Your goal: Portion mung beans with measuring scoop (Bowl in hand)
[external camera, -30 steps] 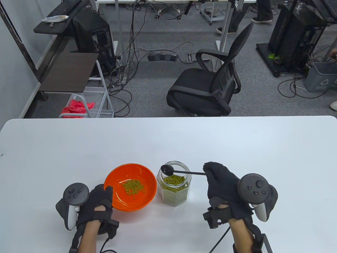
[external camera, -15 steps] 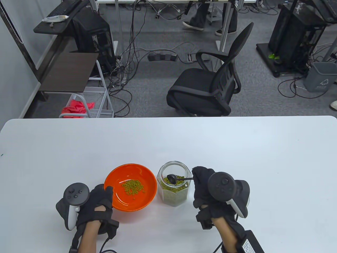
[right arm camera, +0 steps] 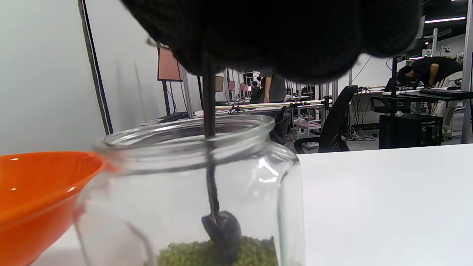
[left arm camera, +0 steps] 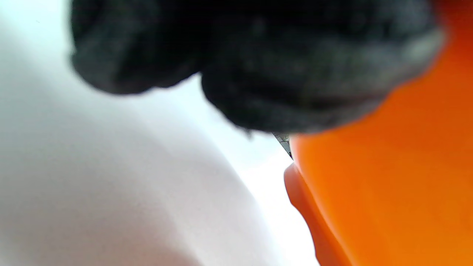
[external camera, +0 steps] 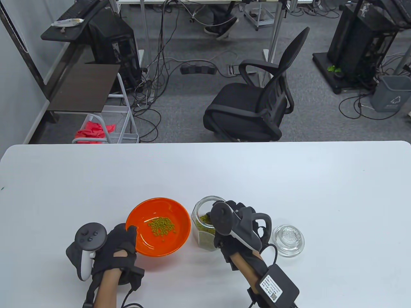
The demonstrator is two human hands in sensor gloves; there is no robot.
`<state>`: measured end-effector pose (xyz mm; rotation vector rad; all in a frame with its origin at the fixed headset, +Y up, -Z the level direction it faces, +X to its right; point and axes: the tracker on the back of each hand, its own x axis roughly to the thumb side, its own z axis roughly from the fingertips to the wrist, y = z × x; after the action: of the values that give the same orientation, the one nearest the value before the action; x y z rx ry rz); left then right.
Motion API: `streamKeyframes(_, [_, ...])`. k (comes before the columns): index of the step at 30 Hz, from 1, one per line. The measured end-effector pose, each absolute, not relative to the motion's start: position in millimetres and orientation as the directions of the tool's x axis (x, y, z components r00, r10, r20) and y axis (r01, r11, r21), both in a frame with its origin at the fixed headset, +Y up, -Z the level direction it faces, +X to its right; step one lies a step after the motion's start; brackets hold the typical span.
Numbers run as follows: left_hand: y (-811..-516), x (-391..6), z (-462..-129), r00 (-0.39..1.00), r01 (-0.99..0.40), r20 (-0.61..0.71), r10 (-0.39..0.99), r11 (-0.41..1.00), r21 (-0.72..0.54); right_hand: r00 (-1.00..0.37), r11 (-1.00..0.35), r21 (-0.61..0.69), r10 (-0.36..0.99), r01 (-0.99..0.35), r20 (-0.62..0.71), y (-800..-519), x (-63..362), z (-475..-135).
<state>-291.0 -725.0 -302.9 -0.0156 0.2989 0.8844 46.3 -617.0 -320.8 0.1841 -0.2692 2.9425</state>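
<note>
Both hands are working on the white tabletop (external camera: 289, 179): the left hand (external camera: 117, 247) is gripping the orange bowl (external camera: 160, 208) by its rim, and the right hand (external camera: 237, 224) is holding the black scoop (right arm camera: 221, 229), its head dipping into the mung beans (right arm camera: 184, 255) inside the glass jar (right arm camera: 281, 192) beside the bowl.

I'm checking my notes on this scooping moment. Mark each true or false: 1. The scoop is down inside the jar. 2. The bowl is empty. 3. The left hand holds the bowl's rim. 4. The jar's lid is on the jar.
1. True: the scoop reaches the beans in the jar, held by the right hand.
2. False: the bowl holds some beans.
3. True: the left hand grips it.
4. False: the lid lies on the table.
</note>
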Motion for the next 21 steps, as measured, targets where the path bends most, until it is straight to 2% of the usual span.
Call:
streamKeyframes(4, [-724.9, -290.8, -302.7, 0.595, -0.764, -0.264, 0.759, 0.636, 0.107, -0.952, -0.959, -0.061, 0.266, -0.278, 0.149, -618.0, 47.8, -326.1])
streamKeyframes(10, [-724.6, -290.8, -302.6, 0.595, -0.765, -0.262, 0.76, 0.636, 0.106, -0.889, -0.89, -0.043, 0.451, -0.455, 0.074, -622.4, 66.8, -330.7])
streamKeyframes(16, [-724.5, -290.6, -302.6, 0.596, -0.764, -0.262, 0.759, 0.637, 0.105, -0.709, -0.709, -0.011, 0.705, -0.705, -0.006, -631.0, 97.1, -332.8])
streamKeyframes(21, [-724.2, -290.6, -302.4, 0.597, -0.763, -0.262, 0.758, 0.637, 0.107, -0.592, -0.594, -0.009, 0.803, -0.804, -0.059, -641.5, 119.8, -336.2])
